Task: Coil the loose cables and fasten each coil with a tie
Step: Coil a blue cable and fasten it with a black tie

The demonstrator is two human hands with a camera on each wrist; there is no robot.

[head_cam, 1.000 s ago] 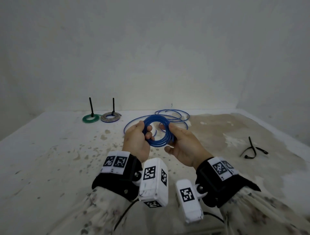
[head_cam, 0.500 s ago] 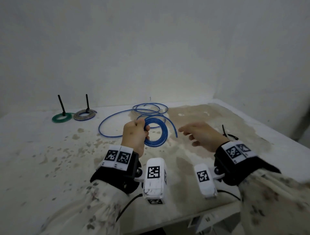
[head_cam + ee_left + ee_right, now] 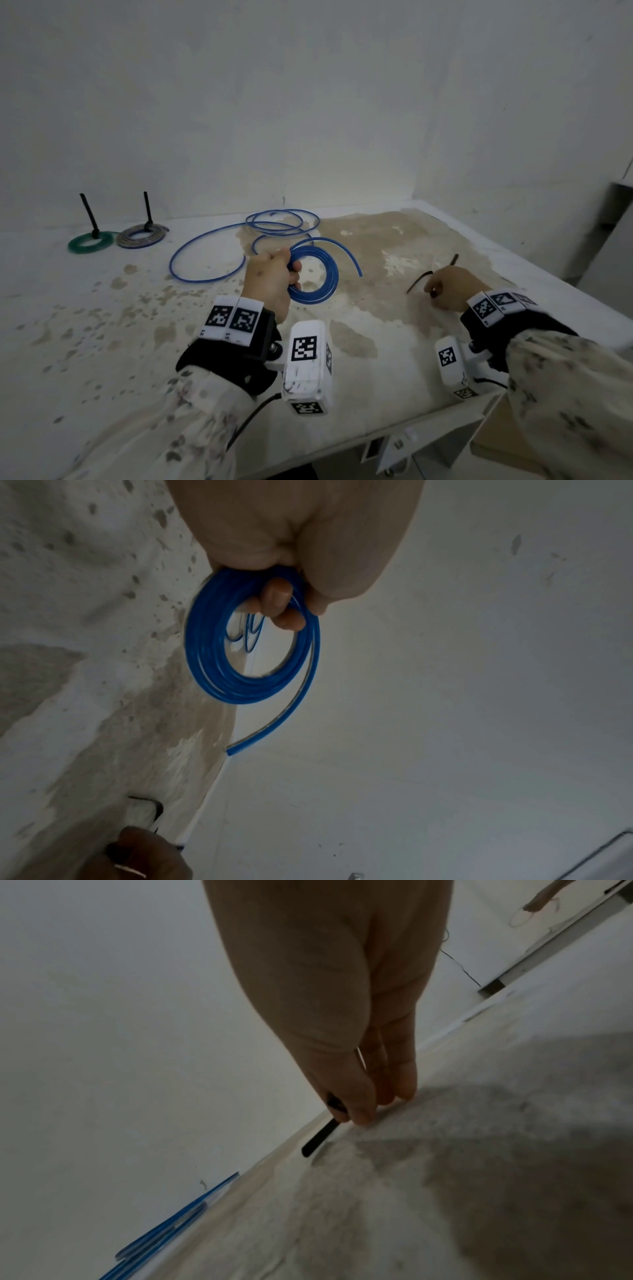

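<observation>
My left hand (image 3: 270, 281) grips a coil of blue cable (image 3: 325, 274) above the table, fingers curled through the coil (image 3: 219, 647); its free end (image 3: 240, 746) sticks out to the right. A second blue cable (image 3: 219, 253) lies loose in wide loops behind it. My right hand (image 3: 445, 286) is down on the table at the right and pinches a black tie (image 3: 419, 281) between thumb and fingers. In the right wrist view the tie (image 3: 320, 1138) pokes out below the fingertips (image 3: 363, 1115).
A green coil (image 3: 89, 242) and a grey coil (image 3: 140, 236), each with a black tie standing up, lie at the back left. The stained white table (image 3: 102, 325) meets walls behind and its edge runs close at the right and front.
My right hand let go of the blue coil, swung right and came down on the black tie. The left hand kept the coil, whose free end sprang out. The head turned right.
</observation>
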